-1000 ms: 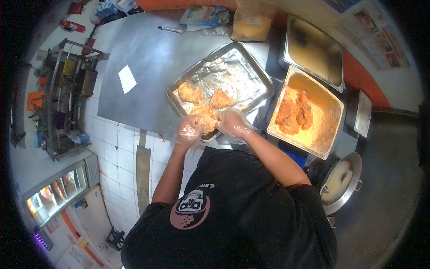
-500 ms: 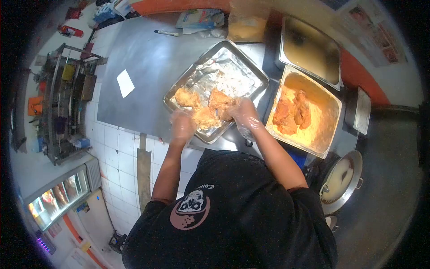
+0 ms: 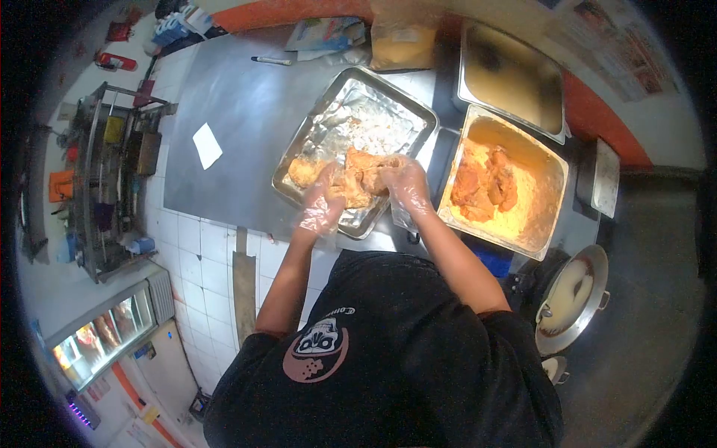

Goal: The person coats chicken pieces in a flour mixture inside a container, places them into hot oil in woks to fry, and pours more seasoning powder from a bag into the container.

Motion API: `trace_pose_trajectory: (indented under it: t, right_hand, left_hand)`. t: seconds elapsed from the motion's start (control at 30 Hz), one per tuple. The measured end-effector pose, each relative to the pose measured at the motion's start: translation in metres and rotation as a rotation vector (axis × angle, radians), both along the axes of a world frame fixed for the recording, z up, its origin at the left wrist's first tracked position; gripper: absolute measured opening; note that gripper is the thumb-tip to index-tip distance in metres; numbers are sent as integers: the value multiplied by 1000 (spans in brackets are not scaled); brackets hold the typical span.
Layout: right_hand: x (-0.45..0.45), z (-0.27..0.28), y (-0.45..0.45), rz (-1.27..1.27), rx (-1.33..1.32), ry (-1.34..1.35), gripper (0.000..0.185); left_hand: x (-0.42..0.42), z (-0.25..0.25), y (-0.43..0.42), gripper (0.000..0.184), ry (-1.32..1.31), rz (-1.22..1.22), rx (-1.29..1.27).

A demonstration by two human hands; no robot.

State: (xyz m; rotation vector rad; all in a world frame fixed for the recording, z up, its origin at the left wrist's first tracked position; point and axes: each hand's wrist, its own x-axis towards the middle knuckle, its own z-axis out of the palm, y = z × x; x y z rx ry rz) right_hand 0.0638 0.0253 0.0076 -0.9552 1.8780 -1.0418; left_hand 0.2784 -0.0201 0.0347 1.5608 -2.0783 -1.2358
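Note:
Both of my hands wear clear plastic gloves over a foil-lined metal tray (image 3: 427, 116). My left hand (image 3: 323, 200) has its fingers closed on a breaded piece (image 3: 352, 191) at the tray's near part. Facing it from the right, my right hand (image 3: 407, 187) grips the end of another breaded piece (image 3: 364, 162). The two pieces touch or overlap; their exact border is unclear. A further breaded piece (image 3: 302, 172) lies on the foil left of my left hand. Loose crumbs are scattered over the foil.
Right of the tray, a deep metal pan (image 3: 549, 179) holds orange coated pieces on yellow flour. Behind it is a pan of pale liquid (image 3: 515, 78). A round pan (image 3: 573, 295) stands at the lower right. A white paper (image 3: 208, 145) and marker (image 3: 271, 60) lie on the table (image 3: 239, 112).
My left hand has moved from the tray's near left edge inward, onto a breaded piece. My right hand has shifted slightly, still at the right-hand piece. The view has drifted a little.

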Motion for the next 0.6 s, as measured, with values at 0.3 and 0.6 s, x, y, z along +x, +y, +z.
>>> trace_pose_trajectory:
  t: [0.3,0.6]
  right_hand:
    - [-2,0,-2,28,124,154,28]
    - [-15,10,6,57,46,102,20]
  left_hand:
    - [-15,-58,22,51,-135,-380,-390]
    - [-4,-17,-13,34,-25,-207,-422]
